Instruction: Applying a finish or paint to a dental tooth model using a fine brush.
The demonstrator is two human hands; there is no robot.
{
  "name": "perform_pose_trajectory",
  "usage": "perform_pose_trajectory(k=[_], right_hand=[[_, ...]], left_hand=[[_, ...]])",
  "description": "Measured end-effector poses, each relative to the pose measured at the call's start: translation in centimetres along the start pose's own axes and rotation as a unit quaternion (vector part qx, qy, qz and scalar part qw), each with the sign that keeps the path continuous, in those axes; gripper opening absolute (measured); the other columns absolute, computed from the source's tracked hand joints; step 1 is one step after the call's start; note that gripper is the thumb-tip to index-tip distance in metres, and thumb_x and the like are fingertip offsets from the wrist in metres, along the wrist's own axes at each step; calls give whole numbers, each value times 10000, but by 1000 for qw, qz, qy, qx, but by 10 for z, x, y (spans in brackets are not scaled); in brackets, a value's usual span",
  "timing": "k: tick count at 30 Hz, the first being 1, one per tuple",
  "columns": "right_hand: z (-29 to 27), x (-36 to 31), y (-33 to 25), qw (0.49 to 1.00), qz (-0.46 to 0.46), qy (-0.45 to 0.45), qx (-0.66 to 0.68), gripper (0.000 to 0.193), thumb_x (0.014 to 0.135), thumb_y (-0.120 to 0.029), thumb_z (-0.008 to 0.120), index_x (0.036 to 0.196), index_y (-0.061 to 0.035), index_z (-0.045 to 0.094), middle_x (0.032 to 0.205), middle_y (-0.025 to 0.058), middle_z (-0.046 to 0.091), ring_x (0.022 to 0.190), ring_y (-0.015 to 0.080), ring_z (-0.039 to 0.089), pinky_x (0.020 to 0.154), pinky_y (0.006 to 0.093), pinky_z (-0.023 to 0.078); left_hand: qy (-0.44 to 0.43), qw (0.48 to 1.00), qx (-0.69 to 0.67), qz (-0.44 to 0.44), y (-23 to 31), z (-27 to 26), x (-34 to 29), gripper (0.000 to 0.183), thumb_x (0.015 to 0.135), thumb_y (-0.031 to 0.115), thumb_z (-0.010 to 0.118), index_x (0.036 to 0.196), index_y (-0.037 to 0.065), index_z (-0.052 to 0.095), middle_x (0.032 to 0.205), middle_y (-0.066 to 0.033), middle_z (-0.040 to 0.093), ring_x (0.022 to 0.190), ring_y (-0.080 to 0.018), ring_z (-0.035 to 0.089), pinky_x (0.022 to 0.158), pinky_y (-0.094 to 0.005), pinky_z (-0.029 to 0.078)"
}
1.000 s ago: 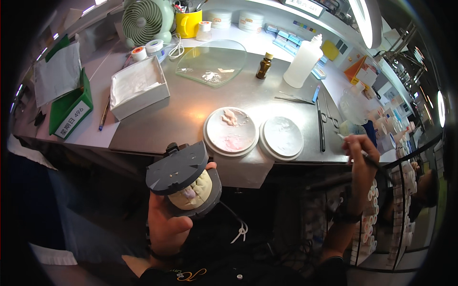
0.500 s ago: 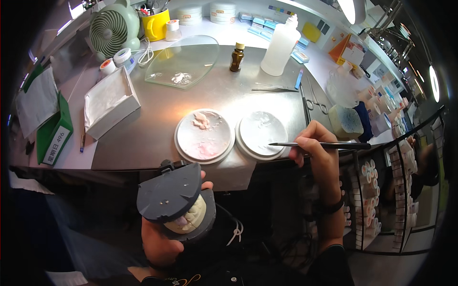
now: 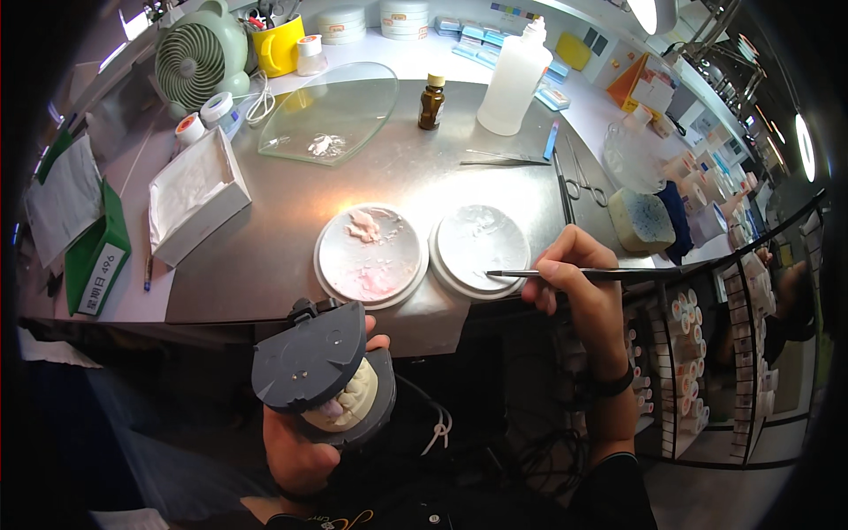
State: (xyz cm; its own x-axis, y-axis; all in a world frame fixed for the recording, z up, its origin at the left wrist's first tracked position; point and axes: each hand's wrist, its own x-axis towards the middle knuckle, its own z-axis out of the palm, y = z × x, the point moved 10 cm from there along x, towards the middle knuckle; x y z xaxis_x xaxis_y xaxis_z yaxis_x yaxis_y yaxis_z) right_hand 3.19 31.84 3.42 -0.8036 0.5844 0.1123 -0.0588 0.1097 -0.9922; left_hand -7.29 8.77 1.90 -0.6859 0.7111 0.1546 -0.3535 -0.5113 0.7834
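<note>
In my left hand is a grey dental articulator, tilted and partly open, held below the bench edge. Between its plates shows a cream dental model with a purplish tooth. My right hand pinches a slim dark brush whose tip points left. That tip is at the lower part of a round white palette dish with a pale wet smear; whether it touches cannot be told. Just left stands a second round dish bearing peach and pink paste.
Behind the dishes are a glass plate with white powder, a brown bottle and a white squeeze bottle. Tweezers, scissors and a sponge lie right. A white box and green fan are left.
The brush and my right hand have shifted slightly left and down, its tip lower over the right dish. The view has moved a little; my left hand keeps its hold on the articulator.
</note>
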Motion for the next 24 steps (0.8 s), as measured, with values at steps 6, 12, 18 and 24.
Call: perform_pose_trajectory(k=[6,12,18,24], right_hand=[[8,-7,-8,999,-6,-9,36,99,831,-83,554,783,-6,515,688,123,630,556,95,556,492,188,419],[72,-60,-71,976,-170,-123,52,207,784,-43,598,977,29,577,827,127,634,678,181,633,574,218,485],[127,-82,-98,908,-355,-177,-135,239,721,17,685,920,-12,556,796,138,591,854,375,646,697,376,563],[125,-88,-96,901,-409,-95,-107,202,677,-9,732,810,45,590,734,118,588,819,381,661,590,302,571]], left_hand=[[39,999,9,-17,1,-4,-6,937,616,275,794,1297,-131,296,1276,-347,381,1243,-433,367,1072,-480,267],[30,999,-14,-9,-7,-4,-8,664,644,194,752,1202,-12,456,1302,-304,387,1256,-425,360,1071,-532,234],[81,996,0,-34,-12,-15,-18,884,614,188,757,1347,-24,309,1332,-312,361,1254,-415,370,1067,-494,253],[82,996,-4,-34,-12,-8,-15,866,612,183,759,1331,-36,328,1336,-290,372,1259,-407,367,1066,-473,264]])
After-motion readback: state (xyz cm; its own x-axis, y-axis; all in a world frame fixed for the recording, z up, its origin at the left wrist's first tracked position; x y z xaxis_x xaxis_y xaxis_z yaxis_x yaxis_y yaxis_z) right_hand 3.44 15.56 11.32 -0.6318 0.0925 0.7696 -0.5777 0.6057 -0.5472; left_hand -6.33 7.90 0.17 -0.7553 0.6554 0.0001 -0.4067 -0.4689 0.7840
